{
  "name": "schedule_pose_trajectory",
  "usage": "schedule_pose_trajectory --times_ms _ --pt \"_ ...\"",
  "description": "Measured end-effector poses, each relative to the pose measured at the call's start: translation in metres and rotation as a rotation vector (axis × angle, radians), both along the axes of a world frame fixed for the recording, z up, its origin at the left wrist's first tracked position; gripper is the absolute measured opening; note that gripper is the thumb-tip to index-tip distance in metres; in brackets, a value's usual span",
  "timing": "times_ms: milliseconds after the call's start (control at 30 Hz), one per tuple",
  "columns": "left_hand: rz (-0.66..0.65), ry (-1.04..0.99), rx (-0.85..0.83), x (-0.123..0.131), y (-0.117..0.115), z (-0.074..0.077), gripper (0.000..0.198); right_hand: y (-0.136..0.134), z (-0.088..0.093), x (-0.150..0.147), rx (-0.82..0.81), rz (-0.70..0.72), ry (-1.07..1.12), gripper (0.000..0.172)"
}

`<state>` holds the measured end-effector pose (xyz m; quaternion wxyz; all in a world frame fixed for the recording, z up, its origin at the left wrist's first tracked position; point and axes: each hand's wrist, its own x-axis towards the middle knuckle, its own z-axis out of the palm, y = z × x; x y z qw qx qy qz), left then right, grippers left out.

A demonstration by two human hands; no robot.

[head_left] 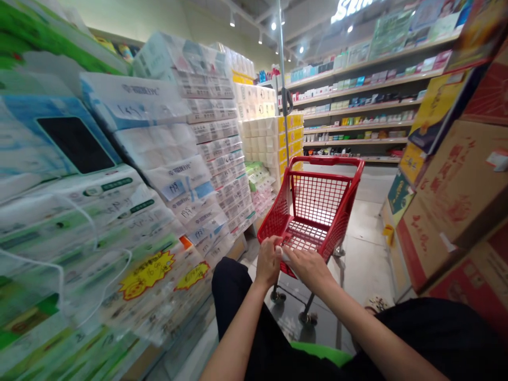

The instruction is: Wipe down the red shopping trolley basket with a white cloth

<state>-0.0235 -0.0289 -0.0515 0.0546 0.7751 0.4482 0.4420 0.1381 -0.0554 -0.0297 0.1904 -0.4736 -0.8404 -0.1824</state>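
Observation:
My left hand and my right hand are close together in front of me, with their fingers curled in. A small whitish bit shows between the fingertips, too small to name. Just beyond the hands stands a red plastic shopping cart with a grid basket and dark wheels. Its lower near part is partly hidden behind my hands, and I cannot tell whether they touch it. No goods show in the basket.
Stacked tissue packs line the left side, with a phone and a white cable on them. Cardboard boxes rise on the right. Stocked shelves stand behind the cart. A thin pole stands beside it. Something green shows below my legs.

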Motion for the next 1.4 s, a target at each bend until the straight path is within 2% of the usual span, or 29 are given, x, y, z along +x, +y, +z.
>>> schedule_pose_trajectory --times_ms 133,333,467,600,667,733,800,933,1033,1100,1200,1300,1400 --pt "-0.006 0.13 0.028 0.002 0.004 0.0 0.032 -0.004 0.006 0.031 0.049 0.135 -0.029 0.028" --pt "-0.005 0.22 0.012 0.003 0.008 0.002 0.03 0.001 0.011 0.082 -0.039 0.296 0.044 0.028" --pt "-0.012 0.228 0.01 0.001 0.009 0.003 0.029 0.026 0.017 0.112 -0.071 0.21 0.145 0.027" --pt "0.002 0.242 0.015 0.001 0.008 0.003 0.028 0.059 0.016 0.134 -0.023 0.071 0.193 0.031" --pt "0.014 0.262 0.037 0.001 0.007 0.002 0.023 0.066 0.012 0.134 -0.002 0.027 0.234 0.033" --pt "0.03 0.278 0.06 0.002 0.006 0.001 0.026 0.06 0.006 0.125 0.015 0.013 0.279 0.032" --pt "0.053 0.28 0.069 0.004 0.006 0.001 0.033 0.042 0.001 0.108 0.022 0.032 0.302 0.031" --pt "0.069 0.267 0.07 0.006 0.006 -0.001 0.034 -0.004 -0.009 0.067 0.004 0.12 0.271 0.03" --pt "0.04 0.26 0.064 0.003 0.006 -0.001 0.033 -0.019 -0.012 0.056 0.022 0.136 0.259 0.032" --pt "0.006 0.267 0.051 0.001 0.006 0.0 0.032 -0.015 -0.01 0.063 0.008 0.19 0.216 0.029" --pt "-0.034 0.281 0.031 -0.001 0.006 0.0 0.031 0.006 -0.004 0.089 -0.024 0.242 0.175 0.025" --pt "-0.028 0.28 0.037 -0.001 0.005 0.0 0.029 0.034 0.001 0.118 -0.001 0.159 0.222 0.028" --pt "-0.015 0.28 0.054 0.0 0.003 -0.001 0.027 0.055 0.001 0.134 0.016 0.055 0.267 0.033"
